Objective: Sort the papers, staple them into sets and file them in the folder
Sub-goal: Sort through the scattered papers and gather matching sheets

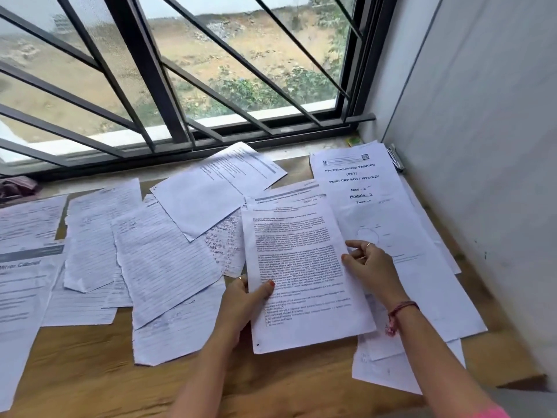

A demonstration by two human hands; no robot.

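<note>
The cover sheet (pixel 361 188) reads "Pre Examination Training (PET)", "Day - 2", "Module - 2". The left hand (pixel 244 303) and right hand (pixel 370 263) pinch a printed page (pixel 301 267) by its side edges. It sits mid-table (pixel 90 372), long axis running toward the window (pixel 180 70), heading at the far end.

cover sheet (pixel 358 188) "Pre Examination Training (PET)", "Module - 2", left sheet (pixel 21 267) "Mirror Cabinet"

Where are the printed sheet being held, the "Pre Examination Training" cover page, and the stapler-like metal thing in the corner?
Printed sheet (pixel 301 267), head view, middle of its text.
Cover page (pixel 355 188), head view, its heading block.
Metal thing (pixel 395 158), head view, its body by the wall; too small to identify.
</note>
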